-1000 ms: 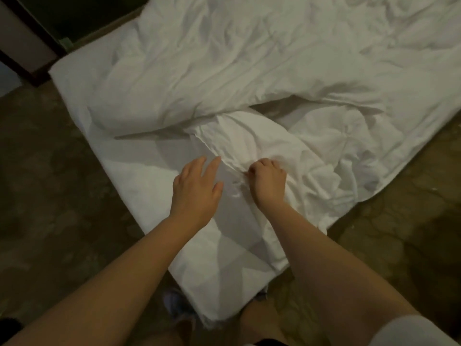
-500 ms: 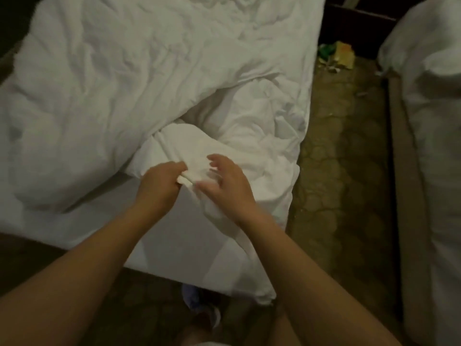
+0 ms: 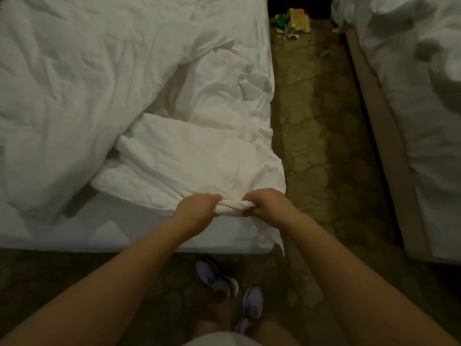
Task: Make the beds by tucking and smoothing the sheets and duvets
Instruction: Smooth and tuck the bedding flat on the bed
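Hands sit close together, almost touching: the left hand (image 3: 197,208) and the right hand (image 3: 265,206) each grip the bunched corner of the white duvet (image 3: 194,156), near the 5 o'clock corner of the bed (image 3: 62,233). The duvet spreads crumpled toward 11 o'clock.

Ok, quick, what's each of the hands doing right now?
Left hand: closed, gripping the bunched duvet edge.
Right hand: closed, gripping the same bunched edge.
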`<state>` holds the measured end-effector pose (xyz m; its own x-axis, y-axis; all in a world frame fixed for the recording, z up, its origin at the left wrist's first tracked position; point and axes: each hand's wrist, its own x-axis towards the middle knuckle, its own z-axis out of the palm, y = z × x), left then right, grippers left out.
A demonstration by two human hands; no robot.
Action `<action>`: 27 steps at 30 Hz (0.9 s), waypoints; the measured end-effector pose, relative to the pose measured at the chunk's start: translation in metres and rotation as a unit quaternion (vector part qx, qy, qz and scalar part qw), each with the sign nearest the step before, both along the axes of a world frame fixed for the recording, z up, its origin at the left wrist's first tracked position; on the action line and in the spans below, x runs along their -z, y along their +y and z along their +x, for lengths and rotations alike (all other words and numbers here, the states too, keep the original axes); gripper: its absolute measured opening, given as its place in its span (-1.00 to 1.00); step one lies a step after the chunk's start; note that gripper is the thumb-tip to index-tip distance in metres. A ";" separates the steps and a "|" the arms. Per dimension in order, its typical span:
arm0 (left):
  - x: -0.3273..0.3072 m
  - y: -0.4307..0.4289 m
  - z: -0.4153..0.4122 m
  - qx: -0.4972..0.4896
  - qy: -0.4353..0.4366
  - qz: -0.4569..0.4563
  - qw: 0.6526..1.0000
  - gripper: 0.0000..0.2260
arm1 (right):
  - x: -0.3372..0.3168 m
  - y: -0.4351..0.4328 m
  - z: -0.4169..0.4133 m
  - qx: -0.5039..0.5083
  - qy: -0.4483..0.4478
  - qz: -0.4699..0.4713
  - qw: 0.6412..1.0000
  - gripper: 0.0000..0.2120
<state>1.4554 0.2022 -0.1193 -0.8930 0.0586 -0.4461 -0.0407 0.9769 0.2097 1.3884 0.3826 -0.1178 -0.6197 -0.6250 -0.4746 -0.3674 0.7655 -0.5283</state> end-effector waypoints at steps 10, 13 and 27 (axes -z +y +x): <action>-0.020 0.008 0.082 -0.019 -0.001 0.062 0.998 -0.77 | -0.010 0.030 0.103 0.091 -0.048 -0.124 0.987 -0.82; -0.036 0.000 0.106 -0.018 -0.018 0.083 0.996 -0.58 | -0.021 0.024 0.127 0.101 -0.063 -0.133 0.984 -0.78; -0.066 -0.061 0.204 0.123 0.062 0.071 0.988 -0.40 | -0.090 -0.014 0.274 0.157 0.044 -0.129 0.978 -0.71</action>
<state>1.6593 0.1409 -0.0535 -0.8914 0.3349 -0.3053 0.2294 0.9145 0.3334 1.6620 0.3687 -0.0275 -0.8317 -0.4894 -0.2620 -0.1884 0.6927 -0.6961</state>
